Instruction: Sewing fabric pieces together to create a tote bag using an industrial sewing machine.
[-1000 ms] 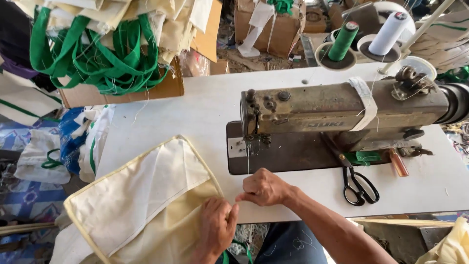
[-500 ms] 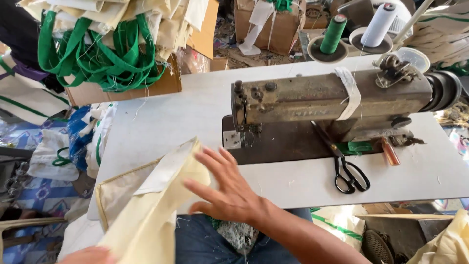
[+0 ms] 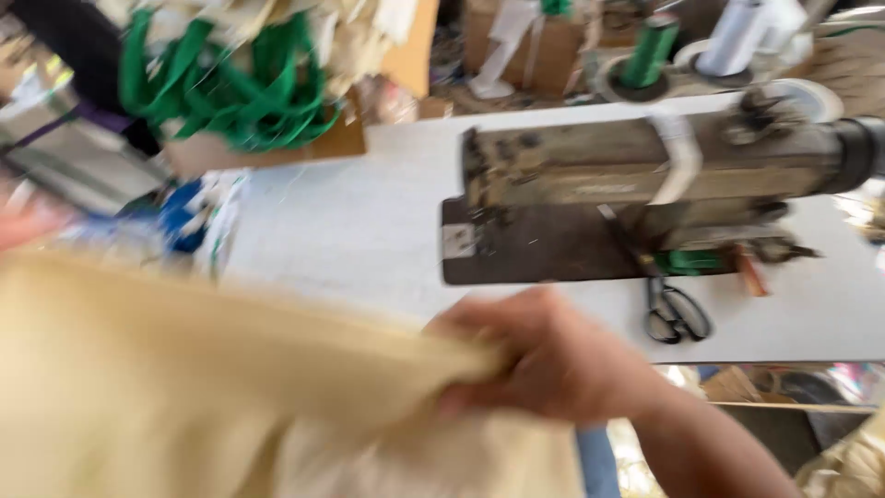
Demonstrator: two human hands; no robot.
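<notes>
Clutching a bunched fold of cream fabric, the right hand keeps a closed grip near the white tabletop; the left hand's grip is too blurred to tell.

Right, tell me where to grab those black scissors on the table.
Take the scissors by the looped handles, which point toward the table's near edge, coming from that near side. The blades point away under the sewing machine, so that end is crowded.
</notes>
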